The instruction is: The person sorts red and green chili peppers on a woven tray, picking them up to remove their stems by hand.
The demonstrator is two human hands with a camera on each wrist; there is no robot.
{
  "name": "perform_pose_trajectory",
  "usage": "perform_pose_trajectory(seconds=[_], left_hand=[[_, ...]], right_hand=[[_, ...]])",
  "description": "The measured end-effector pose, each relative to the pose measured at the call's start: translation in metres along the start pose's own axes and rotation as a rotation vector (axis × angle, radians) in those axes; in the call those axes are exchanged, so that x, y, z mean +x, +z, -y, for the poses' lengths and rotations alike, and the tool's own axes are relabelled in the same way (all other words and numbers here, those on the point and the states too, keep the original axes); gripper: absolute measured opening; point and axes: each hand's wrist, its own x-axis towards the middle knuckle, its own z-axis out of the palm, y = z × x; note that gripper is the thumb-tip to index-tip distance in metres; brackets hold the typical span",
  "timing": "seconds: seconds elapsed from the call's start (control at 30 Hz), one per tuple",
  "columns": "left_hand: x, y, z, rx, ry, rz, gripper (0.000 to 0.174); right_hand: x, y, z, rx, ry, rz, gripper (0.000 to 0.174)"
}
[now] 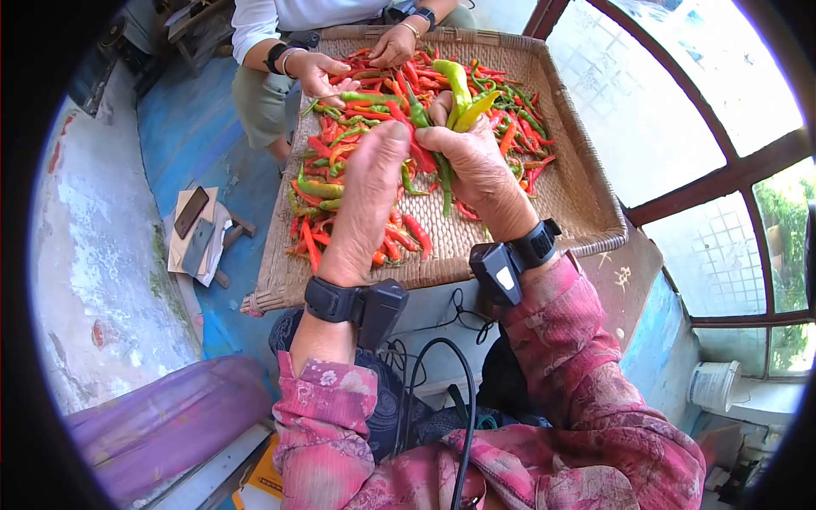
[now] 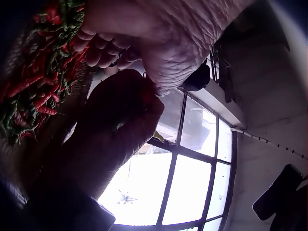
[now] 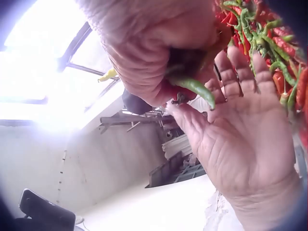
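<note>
My right hand (image 1: pixel 484 174) grips several chili peppers above the woven tray (image 1: pixel 582 191). A light green chili pepper (image 1: pixel 456 83) and a yellowish one stick out beyond its fingers, while dark green and red ones show at the thumb side. In the right wrist view a green chili pepper (image 3: pixel 196 90) pokes out of that fist. My left hand (image 1: pixel 370 187) is beside it, palm turned toward it, fingers extended in the right wrist view. Its thumb (image 3: pixel 185 118) lies right by the stem of a red pepper in the right hand.
Red and green chili peppers (image 1: pixel 323 242) cover much of the tray. Across it, another person's hands (image 1: pixel 319 76) work over the peppers, one with a long green chili pepper (image 1: pixel 367 97). A stool (image 1: pixel 223 276) with two phones stands at left; windows (image 1: pixel 654 102) line the right.
</note>
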Motion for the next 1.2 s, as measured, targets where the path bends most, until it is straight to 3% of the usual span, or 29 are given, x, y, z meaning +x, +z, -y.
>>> perform_pose_trajectory(seconds=[0.07,0.13,0.17,0.2,0.27,0.3,0.37,0.4,0.47,0.53,0.6,0.63,0.67,0.77,0.83,0.93,1.0,1.07,1.1,1.2], left_hand=[[-0.001,0.006,0.007,-0.227,-0.113,0.120,0.053],[0.000,0.008,0.007,-0.354,-0.115,0.130,0.049],[0.002,0.009,0.006,-0.489,-0.109,0.131,0.046],[0.002,0.009,0.006,-0.625,-0.102,0.130,0.045],[0.002,0.004,0.007,-0.671,-0.149,0.109,0.042],[0.002,0.002,0.010,-0.671,-0.149,0.107,0.042],[0.004,-0.002,0.017,-0.628,-0.206,0.056,0.046],[0.005,-0.001,0.016,-0.626,-0.208,0.057,0.046],[0.005,0.006,0.014,-0.659,-0.091,0.017,0.041],[0.007,0.006,0.017,-0.665,-0.082,0.049,0.035],[0.009,0.006,0.016,-0.687,-0.121,-0.079,0.029],[0.007,0.004,0.011,-0.639,-0.076,-0.079,0.027],[0.009,0.000,0.011,-0.638,-0.078,-0.079,0.027],[0.012,-0.007,0.009,-0.546,0.008,-0.208,0.025],[0.011,-0.005,0.006,-0.508,0.052,-0.231,0.023],[0.010,-0.004,0.006,-0.443,0.113,-0.258,0.020],[0.010,-0.004,0.005,-0.417,0.134,-0.266,0.018],[0.011,-0.009,0.004,-0.312,0.156,-0.302,0.024],[0.012,-0.013,0.004,-0.311,0.154,-0.303,0.024],[0.016,-0.028,0.004,-0.334,0.181,-0.381,0.025]], right_hand=[[0.000,0.001,0.000,-0.007,-0.013,-0.027,0.020],[0.000,0.002,0.001,-0.066,0.084,0.103,0.016],[-0.002,0.001,0.005,-0.246,0.200,0.194,0.019],[-0.005,0.006,0.006,-0.330,0.179,0.240,0.026],[-0.004,0.002,0.000,-0.543,-0.011,0.355,0.033],[-0.005,0.003,0.001,-0.542,-0.010,0.356,0.033],[-0.010,0.005,0.003,-0.808,-0.239,0.318,0.038],[-0.013,0.006,0.002,-0.806,-0.239,0.316,0.038],[-0.018,0.006,-0.001,-1.154,-0.029,0.238,0.048],[-0.018,0.006,0.006,-1.169,-0.026,0.271,0.044],[-0.015,0.006,0.014,-1.201,-0.029,0.343,0.038],[-0.014,0.003,0.016,-1.018,-0.050,0.379,0.037],[-0.012,-0.001,0.016,-0.908,0.148,0.415,0.036],[-0.012,-0.003,0.019,-0.862,0.135,0.397,0.034],[-0.010,-0.006,0.015,-0.983,-0.040,0.405,0.032],[-0.009,-0.008,0.008,-0.959,-0.127,0.379,0.032],[-0.009,-0.010,0.016,-1.014,-0.087,0.370,0.030],[-0.010,-0.009,0.023,-0.920,0.152,0.347,0.027],[-0.010,-0.014,0.023,-1.031,-0.017,0.467,0.025],[-0.011,-0.021,0.019,-1.158,0.047,0.447,0.028]])
